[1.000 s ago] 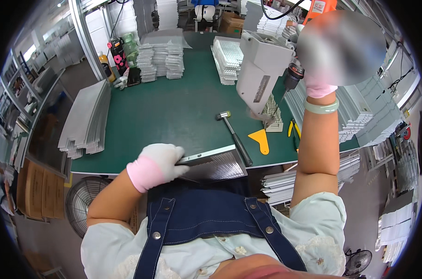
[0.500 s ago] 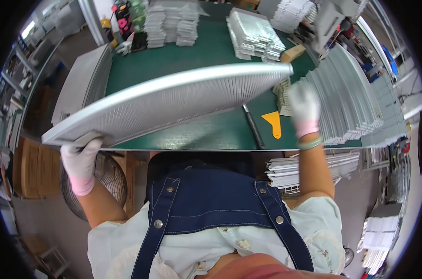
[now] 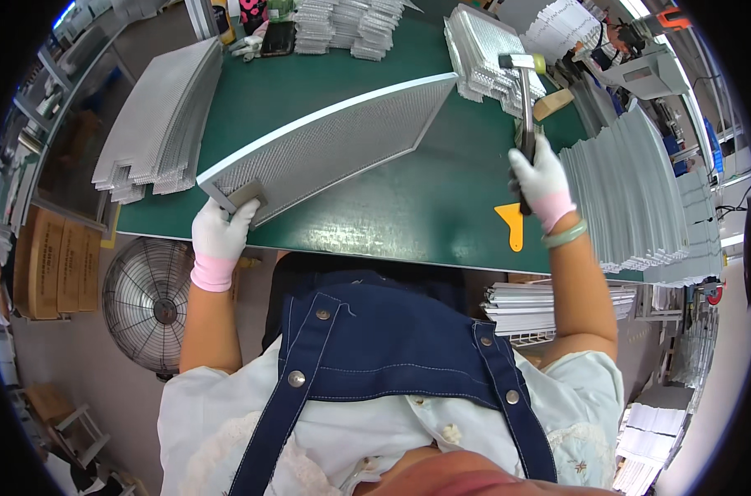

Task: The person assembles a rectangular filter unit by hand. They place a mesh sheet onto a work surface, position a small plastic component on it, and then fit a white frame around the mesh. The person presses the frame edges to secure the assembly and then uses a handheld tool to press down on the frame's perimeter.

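Observation:
My left hand (image 3: 221, 235), in a white glove with a pink cuff, grips the near left corner of a framed mesh filter panel (image 3: 334, 145). The panel stands tilted on its long edge, with a small greyish plate (image 3: 248, 193) at that corner by my thumb. In my right hand (image 3: 543, 179), gloved the same way, is a hammer (image 3: 525, 99) held upright by its dark handle. The hammer's head is up, near the stacked mesh sheets. Just below the right hand, a yellow scraper (image 3: 510, 226) lies on the green table (image 3: 375, 223).
Mesh sheets (image 3: 156, 116) are piled at the table's left, with more mesh sheets (image 3: 479, 54) at the far right. Metal frame strips (image 3: 627, 190) stack along the right edge, near a wooden block (image 3: 553, 103). A floor fan (image 3: 165, 310) stands below left.
My right hand has taken up the hammer that lay on the table and raised it. The left hand has shifted right with the panel, which now stands more steeply.

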A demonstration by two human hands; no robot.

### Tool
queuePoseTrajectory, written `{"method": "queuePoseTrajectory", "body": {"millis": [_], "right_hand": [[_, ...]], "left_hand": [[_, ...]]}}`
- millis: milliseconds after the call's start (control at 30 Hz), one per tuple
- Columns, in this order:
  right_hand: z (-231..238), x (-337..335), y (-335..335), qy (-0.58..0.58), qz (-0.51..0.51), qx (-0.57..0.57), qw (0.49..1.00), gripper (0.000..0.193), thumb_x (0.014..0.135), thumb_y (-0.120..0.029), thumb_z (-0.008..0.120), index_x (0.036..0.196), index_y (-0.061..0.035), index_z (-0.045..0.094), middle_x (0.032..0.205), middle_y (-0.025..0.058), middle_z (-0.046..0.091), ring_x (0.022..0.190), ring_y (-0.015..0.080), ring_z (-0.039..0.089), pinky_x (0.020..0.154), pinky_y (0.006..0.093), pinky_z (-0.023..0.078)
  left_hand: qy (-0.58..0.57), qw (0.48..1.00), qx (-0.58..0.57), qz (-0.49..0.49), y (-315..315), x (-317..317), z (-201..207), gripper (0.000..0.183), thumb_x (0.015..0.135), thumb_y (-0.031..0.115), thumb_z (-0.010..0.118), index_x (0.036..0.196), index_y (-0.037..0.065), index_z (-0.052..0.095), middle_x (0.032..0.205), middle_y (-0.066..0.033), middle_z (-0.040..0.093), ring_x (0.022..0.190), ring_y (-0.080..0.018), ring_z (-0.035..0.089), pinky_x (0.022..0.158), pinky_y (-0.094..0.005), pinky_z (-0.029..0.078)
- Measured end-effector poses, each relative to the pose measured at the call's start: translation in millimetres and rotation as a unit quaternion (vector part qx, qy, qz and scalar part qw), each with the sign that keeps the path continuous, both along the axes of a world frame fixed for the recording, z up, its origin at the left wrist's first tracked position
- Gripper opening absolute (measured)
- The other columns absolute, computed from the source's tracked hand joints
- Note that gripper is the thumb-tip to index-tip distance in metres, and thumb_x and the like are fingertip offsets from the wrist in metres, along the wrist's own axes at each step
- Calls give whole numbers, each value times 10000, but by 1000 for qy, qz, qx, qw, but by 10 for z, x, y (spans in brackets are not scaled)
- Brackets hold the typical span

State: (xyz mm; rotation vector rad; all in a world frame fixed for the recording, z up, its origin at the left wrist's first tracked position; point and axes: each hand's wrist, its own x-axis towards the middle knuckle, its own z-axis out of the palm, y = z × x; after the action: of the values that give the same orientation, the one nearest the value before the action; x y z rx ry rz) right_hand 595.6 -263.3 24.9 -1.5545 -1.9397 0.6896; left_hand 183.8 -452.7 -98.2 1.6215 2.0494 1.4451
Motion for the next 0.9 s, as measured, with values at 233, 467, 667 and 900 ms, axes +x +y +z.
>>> {"method": "queuePoseTrajectory", "body": {"millis": [233,467,667,900], "right_hand": [[631,-108,214,-93,7,304,948,336,899,-281,635,1080,-6,571,860,190,663,771,340,651,720,404,503],[186,111,143,-382,-22,106,918,279,919,-262,568,1079,-48,488,902,242,652,870,433,625,773,521,487],[-139,333,70,-296,-52,90,949,293,922,-274,572,1092,-43,512,924,245,661,894,442,627,777,512,484],[-812,-89,288,-367,27,-52,928,347,915,-318,566,1134,-52,538,981,242,662,944,416,637,839,485,493]], "left_hand": [[25,1000,10,7,-23,16,12,324,828,258,754,1002,-1,666,880,-151,713,810,-322,691,704,-353,527],[2,1000,-4,19,-28,63,79,279,826,208,744,988,-5,665,901,-152,710,832,-316,691,729,-357,530],[245,934,249,-75,-99,236,292,313,687,26,722,973,37,595,1048,-177,664,945,-360,661,819,-468,538],[328,893,-15,-309,161,1027,-433,628,613,169,783,1197,140,555,1174,-130,558,1109,-343,535,935,-462,450]]}}
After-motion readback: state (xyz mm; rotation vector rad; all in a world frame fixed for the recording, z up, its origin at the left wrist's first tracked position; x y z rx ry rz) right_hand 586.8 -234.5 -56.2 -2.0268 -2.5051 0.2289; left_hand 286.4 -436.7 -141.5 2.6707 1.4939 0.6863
